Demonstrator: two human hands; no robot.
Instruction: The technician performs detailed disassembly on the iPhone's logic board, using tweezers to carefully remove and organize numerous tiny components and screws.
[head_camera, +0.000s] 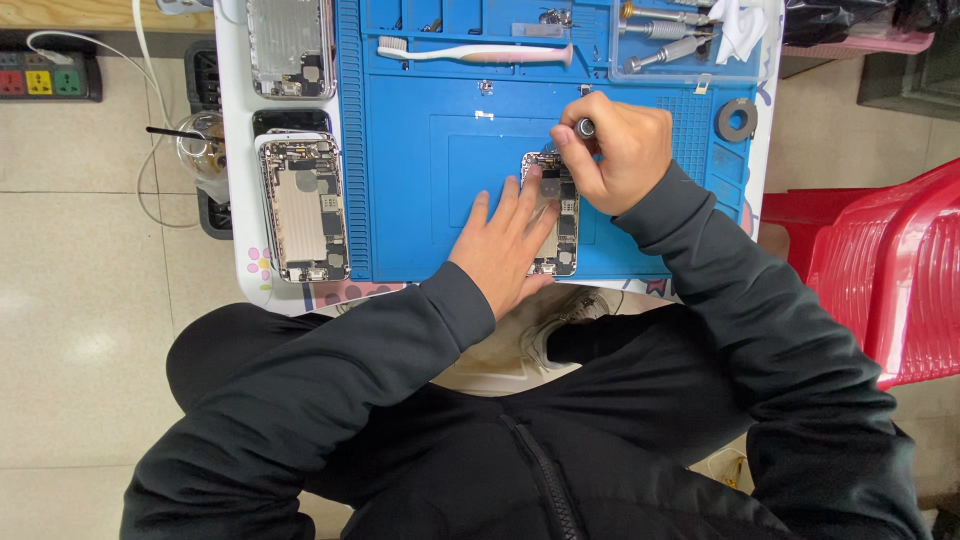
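An opened smartphone body with exposed circuitry (560, 222) lies near the front edge of a blue silicone repair mat (430, 150). The left hand (505, 243) rests flat on it, fingers spread and released. The right hand (615, 150) is clenched around a small metal-handled screwdriver (585, 127), its tip apparently at the phone's upper end. A white toothbrush (470, 52) lies at the mat's far edge.

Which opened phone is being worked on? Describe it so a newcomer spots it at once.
Start at the blue work mat. The phone being worked on lies on its lower right part, under the left hand, with the right hand holding a screwdriver at its top. The other opened phones lie off the mat, untouched.
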